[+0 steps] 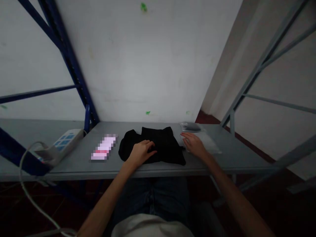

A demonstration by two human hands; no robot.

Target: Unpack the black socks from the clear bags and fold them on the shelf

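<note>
A black piece of cloth, seemingly a garment point(163, 144), lies partly folded on the grey shelf point(197, 164) in front of me. My left hand point(143, 151) rests on its left part, fingers loosely bent and thumb apart, with no clear grip on the fabric. Just past the garment's right edge is my right hand point(194, 144), fingers stretched out and nothing in them. It hovers over or touches a clear plastic bag point(208, 143); which of these I cannot tell. Behind it lies a flat packet with dark contents point(190, 127).
A phone with a blurred-out screen point(103, 147) lies left of the garment. Farther left are a white power strip point(66, 141) and its cable point(24, 184). A blue rack post point(74, 69) rises at left, a grey frame point(256, 72) at right. A white wall point(148, 65) stands behind.
</note>
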